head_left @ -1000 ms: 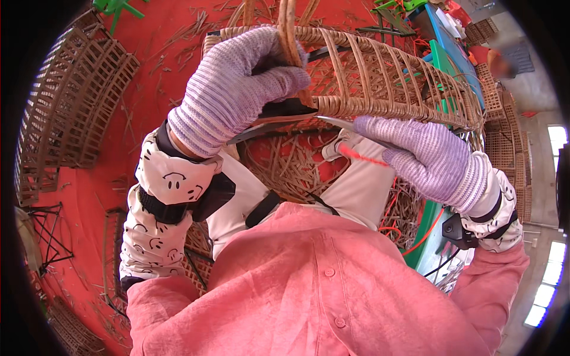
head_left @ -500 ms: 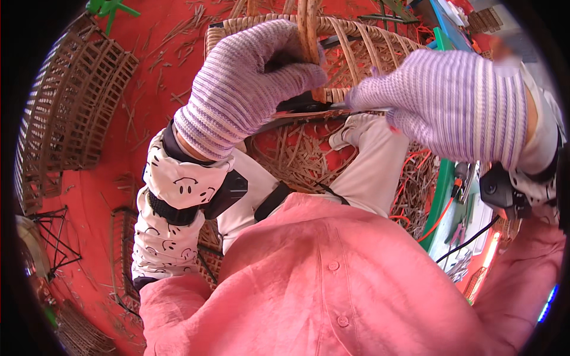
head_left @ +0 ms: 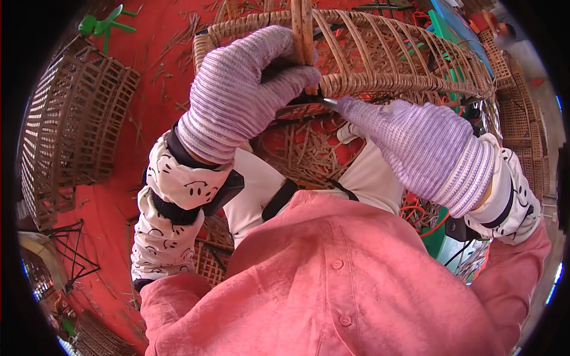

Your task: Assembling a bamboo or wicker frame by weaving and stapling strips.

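Observation:
A rattan-wrapped wicker frame [head_left: 409, 84] with curved ribs stands in front of me. My left hand [head_left: 237, 89], in a purple-and-white striped knit glove, is closed around a brown rattan strip [head_left: 301, 32] that rises at the frame's near edge. My right hand [head_left: 415, 139], gloved alike, is closed on a pointed metal tool [head_left: 330, 102]. Only its short silver tip shows beyond the fingers, beside the strip's lower end; the rest is hidden, so I cannot tell its exact kind.
Cut strips [head_left: 297, 145] litter the red floor between my legs. Woven lattice panels [head_left: 71, 118] stand at the left, with a green stool [head_left: 107, 24] beyond them. More wicker pieces [head_left: 516, 113] are stacked at the right. An orange cord [head_left: 436, 225] lies near my right leg.
My right hand has moved left and turned, bringing the tool's tip to the strip's lower end. My left hand keeps its grip. More of the wicker frame shows at the right.

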The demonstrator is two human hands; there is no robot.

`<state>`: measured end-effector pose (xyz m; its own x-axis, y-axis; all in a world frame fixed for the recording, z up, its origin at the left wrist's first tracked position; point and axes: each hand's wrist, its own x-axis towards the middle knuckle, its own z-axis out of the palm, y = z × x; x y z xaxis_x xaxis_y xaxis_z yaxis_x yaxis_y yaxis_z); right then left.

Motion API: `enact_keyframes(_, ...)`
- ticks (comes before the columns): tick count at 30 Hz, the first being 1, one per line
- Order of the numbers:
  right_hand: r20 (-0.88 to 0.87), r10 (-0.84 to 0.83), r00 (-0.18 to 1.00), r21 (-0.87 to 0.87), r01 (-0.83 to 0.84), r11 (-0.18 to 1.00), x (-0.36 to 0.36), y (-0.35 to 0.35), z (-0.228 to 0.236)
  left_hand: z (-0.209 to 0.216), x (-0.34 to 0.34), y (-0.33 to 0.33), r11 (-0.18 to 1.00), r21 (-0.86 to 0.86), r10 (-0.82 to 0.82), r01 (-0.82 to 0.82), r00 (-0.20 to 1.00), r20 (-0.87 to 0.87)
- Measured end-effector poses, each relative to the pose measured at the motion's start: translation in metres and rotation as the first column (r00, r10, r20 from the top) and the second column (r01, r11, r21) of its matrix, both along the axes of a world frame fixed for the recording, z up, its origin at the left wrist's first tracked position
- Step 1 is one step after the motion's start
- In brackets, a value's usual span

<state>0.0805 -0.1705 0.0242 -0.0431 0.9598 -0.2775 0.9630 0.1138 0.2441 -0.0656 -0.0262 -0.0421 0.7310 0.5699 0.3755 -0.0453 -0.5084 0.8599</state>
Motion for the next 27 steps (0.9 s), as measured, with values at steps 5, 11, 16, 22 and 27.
enact_keyframes(5,-0.060,0.009,0.998,0.036,-0.007,0.999,0.005,-0.003,-0.001,-0.003,0.007,-0.002,0.972,0.233,0.041,-0.008,0.990,-0.133)
enact_keyframes(11,-0.241,0.084,0.967,0.026,-0.080,0.996,0.006,0.007,0.007,-0.001,0.008,0.007,0.970,0.226,-0.045,0.094,0.976,-0.213)
enact_keyframes(16,-0.154,0.020,0.988,0.018,-0.018,1.000,-0.003,0.007,0.016,0.008,0.012,0.011,0.985,0.071,-0.134,0.155,0.962,-0.238)
enact_keyframes(22,-0.231,0.028,0.973,-0.041,-0.038,0.998,0.005,0.004,0.029,0.011,0.014,0.014,0.979,0.075,-0.165,0.188,0.957,-0.240)
enact_keyframes(27,-0.490,-0.161,0.857,-0.119,0.118,0.986,0.043,-0.025,0.047,0.008,0.006,0.019,0.980,0.087,-0.153,0.180,0.954,-0.256)
